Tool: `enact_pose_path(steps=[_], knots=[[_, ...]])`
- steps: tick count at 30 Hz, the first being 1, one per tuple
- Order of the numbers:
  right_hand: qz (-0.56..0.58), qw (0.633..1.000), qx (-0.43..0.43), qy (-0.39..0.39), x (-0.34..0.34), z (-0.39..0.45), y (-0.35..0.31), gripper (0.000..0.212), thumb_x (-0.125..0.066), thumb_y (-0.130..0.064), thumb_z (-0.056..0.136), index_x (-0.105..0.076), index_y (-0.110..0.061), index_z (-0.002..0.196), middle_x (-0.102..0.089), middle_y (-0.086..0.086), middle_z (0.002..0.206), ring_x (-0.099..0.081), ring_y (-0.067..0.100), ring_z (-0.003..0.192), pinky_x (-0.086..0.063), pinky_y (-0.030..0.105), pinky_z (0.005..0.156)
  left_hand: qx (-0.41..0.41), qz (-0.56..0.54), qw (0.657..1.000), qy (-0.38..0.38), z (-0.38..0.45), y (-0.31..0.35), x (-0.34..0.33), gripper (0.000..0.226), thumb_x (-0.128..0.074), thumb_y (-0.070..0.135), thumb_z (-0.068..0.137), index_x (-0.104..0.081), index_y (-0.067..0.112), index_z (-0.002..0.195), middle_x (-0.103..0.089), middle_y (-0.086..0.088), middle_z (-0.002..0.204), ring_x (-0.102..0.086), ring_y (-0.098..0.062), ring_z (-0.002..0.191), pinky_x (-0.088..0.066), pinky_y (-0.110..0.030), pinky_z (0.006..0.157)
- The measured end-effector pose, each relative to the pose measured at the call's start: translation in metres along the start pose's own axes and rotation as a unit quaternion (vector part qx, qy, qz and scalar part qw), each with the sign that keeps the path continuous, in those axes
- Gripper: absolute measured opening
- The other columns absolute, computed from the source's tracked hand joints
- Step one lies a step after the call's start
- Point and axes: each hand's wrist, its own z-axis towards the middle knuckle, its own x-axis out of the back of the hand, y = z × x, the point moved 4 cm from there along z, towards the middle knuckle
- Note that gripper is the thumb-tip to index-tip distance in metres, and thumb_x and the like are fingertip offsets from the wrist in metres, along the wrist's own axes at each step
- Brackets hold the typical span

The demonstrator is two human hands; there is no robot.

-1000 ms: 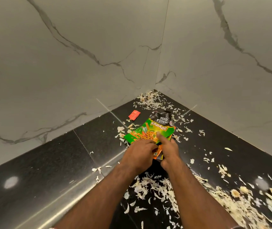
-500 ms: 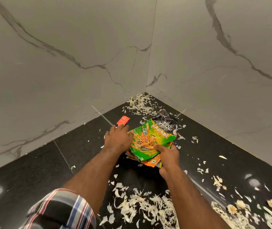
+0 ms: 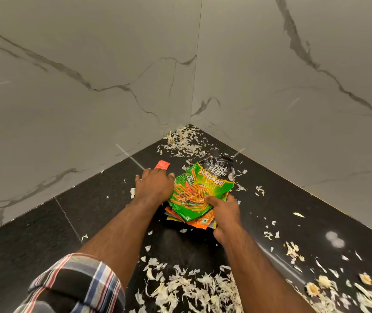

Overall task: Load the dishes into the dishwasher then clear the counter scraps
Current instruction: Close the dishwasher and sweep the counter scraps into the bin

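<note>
Right hand gripping green snack wrapper plus a stack of other wrappers under it, near the desk corner. Left hand palm down on desk just left of wrapper, fingers spread and fairly straight, touching the green wrapper's edge. Small red packet just beyond left fingertips. Pale peel scraps scattered in corner, along right side, heaped near front. Plaid sleeve lower left. Marble walls behind.

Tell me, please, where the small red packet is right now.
In the head view, the small red packet lies on the black counter near the left wall, just beyond the left hand.
</note>
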Motion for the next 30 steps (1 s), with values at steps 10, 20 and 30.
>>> enact_pose_path(steps=[10,20,30], knots=[[-0.03,1.0,0.006,0.005,0.014,-0.01,0.0,0.031,-0.071,0.006,0.086,-0.062,-0.016,0.106,-0.075,0.011,0.102,-0.074,0.034,0.091,-0.06,0.058,0.081,-0.021,0.087,0.993,-0.074,-0.003,-0.004,-0.005,0.053,-0.031,0.054,0.103,-0.052,0.024,0.142,-0.042,-0.005,0.155,-0.019,-0.034,0.15,-0.009,-0.065,0.119],[-0.034,0.999,0.002,0.016,0.021,-0.025,-0.002,0.032,-0.072,0.005,0.084,-0.065,-0.017,0.106,-0.076,0.009,0.101,-0.074,0.034,0.092,-0.059,0.059,0.084,-0.048,0.006,0.998,0.025,-0.034,-0.003,0.014,0.037,-0.045,0.036,0.101,-0.057,0.026,0.134,-0.058,0.0,0.139,-0.044,-0.032,0.132,-0.039,-0.054,0.109],[-0.043,0.999,0.008,0.03,0.04,-0.02,0.001,0.03,-0.072,0.003,0.086,-0.062,-0.016,0.108,-0.075,0.01,0.102,-0.074,0.033,0.09,-0.059,0.058,0.083,-0.047,0.072,0.988,-0.132,-0.003,0.006,-0.01,0.057,-0.037,0.065,0.098,-0.023,0.051,0.152,-0.006,-0.006,0.168,0.001,-0.041,0.152,-0.002,-0.066,0.118]])
